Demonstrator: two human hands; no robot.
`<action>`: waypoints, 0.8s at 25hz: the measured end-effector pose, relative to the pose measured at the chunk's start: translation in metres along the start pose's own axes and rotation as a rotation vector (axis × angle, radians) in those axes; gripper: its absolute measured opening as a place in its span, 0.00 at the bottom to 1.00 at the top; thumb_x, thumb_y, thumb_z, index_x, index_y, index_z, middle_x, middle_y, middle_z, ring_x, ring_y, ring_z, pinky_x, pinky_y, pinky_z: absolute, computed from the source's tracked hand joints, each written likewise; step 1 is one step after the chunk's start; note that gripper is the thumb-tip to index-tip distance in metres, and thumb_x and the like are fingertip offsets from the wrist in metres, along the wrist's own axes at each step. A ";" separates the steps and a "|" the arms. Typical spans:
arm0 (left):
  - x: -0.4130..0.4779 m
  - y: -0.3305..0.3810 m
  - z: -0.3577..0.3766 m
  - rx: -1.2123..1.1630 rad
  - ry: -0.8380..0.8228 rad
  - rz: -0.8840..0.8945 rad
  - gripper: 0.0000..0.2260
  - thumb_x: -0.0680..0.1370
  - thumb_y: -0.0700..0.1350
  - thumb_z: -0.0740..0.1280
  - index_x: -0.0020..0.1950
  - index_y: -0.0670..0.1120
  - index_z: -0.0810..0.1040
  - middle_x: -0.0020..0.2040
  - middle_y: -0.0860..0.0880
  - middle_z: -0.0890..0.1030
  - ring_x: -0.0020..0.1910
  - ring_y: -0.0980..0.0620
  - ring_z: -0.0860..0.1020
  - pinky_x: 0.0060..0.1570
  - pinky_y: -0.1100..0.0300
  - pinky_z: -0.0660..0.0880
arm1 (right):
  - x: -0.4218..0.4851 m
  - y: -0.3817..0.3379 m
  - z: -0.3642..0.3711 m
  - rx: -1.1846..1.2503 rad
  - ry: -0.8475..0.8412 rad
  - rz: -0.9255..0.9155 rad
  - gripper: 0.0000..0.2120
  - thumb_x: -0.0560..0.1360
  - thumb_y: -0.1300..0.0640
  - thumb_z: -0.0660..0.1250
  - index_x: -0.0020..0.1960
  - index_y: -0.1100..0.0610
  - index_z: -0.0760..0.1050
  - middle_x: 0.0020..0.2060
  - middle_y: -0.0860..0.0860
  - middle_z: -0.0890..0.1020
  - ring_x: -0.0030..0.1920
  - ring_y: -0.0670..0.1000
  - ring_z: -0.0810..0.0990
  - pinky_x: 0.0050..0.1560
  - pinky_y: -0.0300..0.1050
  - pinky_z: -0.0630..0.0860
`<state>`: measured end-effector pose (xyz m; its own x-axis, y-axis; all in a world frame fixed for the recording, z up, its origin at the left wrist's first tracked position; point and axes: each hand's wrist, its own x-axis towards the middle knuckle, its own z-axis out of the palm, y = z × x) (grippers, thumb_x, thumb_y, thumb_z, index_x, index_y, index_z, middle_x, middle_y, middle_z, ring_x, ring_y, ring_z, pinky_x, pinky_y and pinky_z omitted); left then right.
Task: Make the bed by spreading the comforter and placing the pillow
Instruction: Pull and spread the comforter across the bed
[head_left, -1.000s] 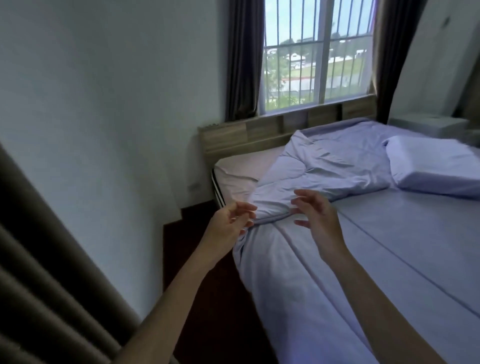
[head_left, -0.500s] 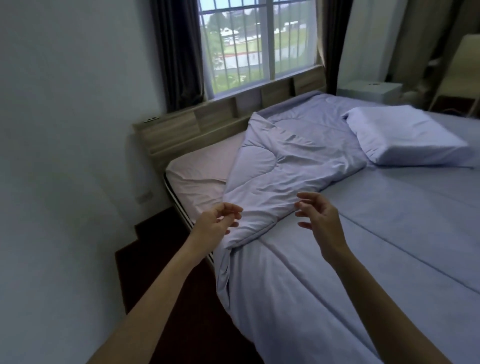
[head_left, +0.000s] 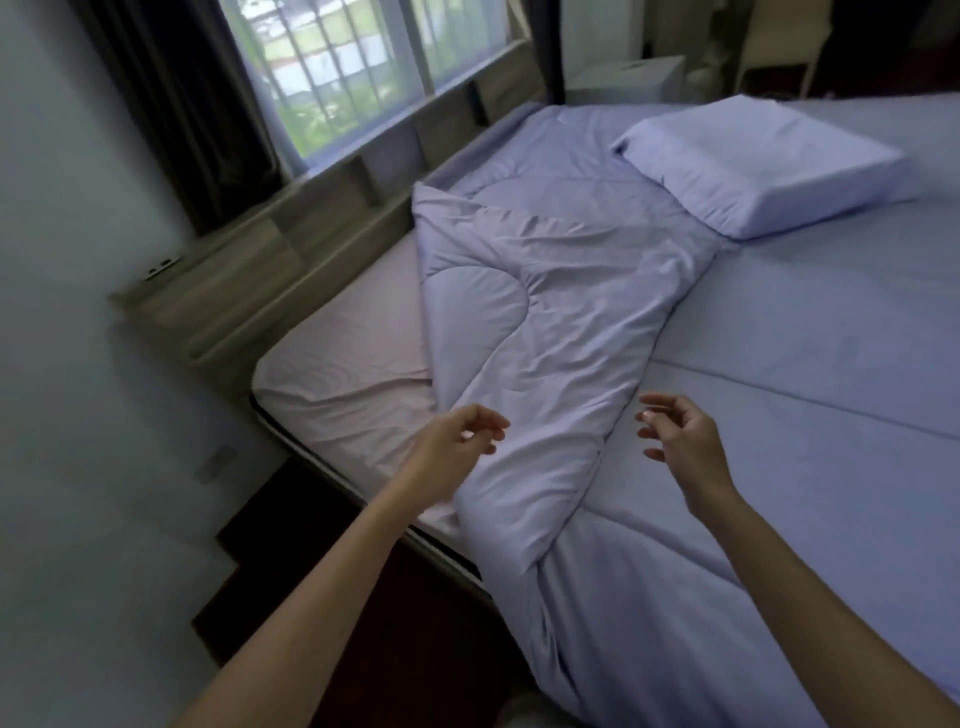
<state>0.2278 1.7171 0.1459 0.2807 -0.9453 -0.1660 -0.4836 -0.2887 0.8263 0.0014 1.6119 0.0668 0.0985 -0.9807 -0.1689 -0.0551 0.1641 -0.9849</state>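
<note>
Both hands hover empty, fingers loosely curled apart: left hand at seven o'clock and right hand at five o'clock of the folded-back lavender quilted comforter; the lavender rectangular pillow lies at two o'clock.

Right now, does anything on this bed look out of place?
Yes. The comforter is folded back on itself at the near corner, leaving the pinkish sheet bare by the headboard. The pillow lies askew.
</note>
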 end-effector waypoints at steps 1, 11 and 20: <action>0.018 -0.005 0.001 0.011 -0.041 0.006 0.15 0.78 0.34 0.59 0.43 0.53 0.77 0.41 0.54 0.79 0.37 0.56 0.78 0.33 0.74 0.69 | 0.010 0.012 0.007 -0.042 0.039 0.029 0.08 0.77 0.61 0.62 0.48 0.50 0.77 0.45 0.51 0.82 0.43 0.50 0.79 0.43 0.47 0.77; 0.180 -0.082 0.038 0.547 -0.586 0.059 0.14 0.79 0.41 0.60 0.63 0.49 0.73 0.60 0.52 0.75 0.57 0.52 0.76 0.55 0.63 0.71 | 0.078 0.141 0.055 -0.164 0.403 0.457 0.14 0.74 0.61 0.65 0.59 0.61 0.75 0.55 0.59 0.82 0.54 0.59 0.80 0.57 0.52 0.76; 0.257 -0.081 0.106 0.902 -0.645 0.361 0.20 0.80 0.49 0.50 0.69 0.42 0.67 0.68 0.40 0.69 0.65 0.41 0.70 0.62 0.55 0.68 | 0.021 0.118 0.147 -0.165 0.020 0.156 0.43 0.68 0.52 0.75 0.72 0.47 0.50 0.71 0.40 0.60 0.72 0.40 0.59 0.66 0.26 0.59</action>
<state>0.2512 1.4817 -0.0209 -0.3417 -0.8217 -0.4561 -0.9362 0.2548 0.2423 0.1432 1.6262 -0.0581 0.0569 -0.9468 -0.3167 -0.2302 0.2963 -0.9269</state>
